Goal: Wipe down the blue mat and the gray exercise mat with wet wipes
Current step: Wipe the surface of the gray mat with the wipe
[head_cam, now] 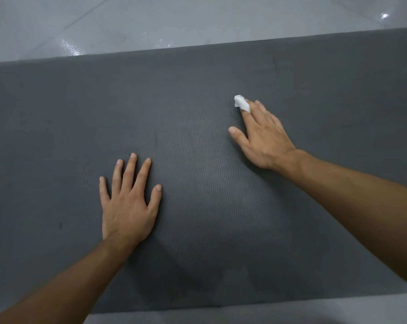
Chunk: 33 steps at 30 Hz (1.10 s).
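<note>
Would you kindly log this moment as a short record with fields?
surface: gray exercise mat lying on a glossy tiled floor
left: left hand flat on the mat, fingers spread
right: right hand with straight fingers pressing a wipe to the mat
tool: white wet wipe, bunched under the fingertips
</note>
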Available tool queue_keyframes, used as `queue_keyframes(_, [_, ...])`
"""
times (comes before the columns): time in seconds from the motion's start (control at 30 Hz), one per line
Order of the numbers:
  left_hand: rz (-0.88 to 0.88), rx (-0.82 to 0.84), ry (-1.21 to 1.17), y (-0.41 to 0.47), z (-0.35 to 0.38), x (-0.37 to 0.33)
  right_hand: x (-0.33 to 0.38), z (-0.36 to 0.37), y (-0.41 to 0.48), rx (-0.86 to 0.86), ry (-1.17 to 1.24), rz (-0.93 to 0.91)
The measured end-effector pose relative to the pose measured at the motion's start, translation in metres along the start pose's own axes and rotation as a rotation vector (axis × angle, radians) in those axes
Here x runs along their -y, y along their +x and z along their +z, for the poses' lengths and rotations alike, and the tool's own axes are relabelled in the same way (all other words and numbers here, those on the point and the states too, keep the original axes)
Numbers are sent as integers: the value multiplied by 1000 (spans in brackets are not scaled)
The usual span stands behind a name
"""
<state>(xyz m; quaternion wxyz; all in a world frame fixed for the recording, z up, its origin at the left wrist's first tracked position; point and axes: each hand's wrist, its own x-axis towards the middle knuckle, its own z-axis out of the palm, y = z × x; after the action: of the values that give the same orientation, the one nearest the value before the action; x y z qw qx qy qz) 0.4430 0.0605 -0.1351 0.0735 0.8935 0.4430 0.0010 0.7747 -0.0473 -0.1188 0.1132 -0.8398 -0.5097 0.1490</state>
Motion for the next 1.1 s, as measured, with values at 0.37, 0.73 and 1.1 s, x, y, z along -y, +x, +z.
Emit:
queue_keyframes(0.37, [3,11,13,1,-1,0,67,36,-113,233,-162,-524])
queue_keyframes(0.73, [13,15,17,1,1,2,24,14,-17,3,-187,-111])
queue_keyframes(1.1, [3,27,11,1,-2,1,49,17,-65,144,-179,-312])
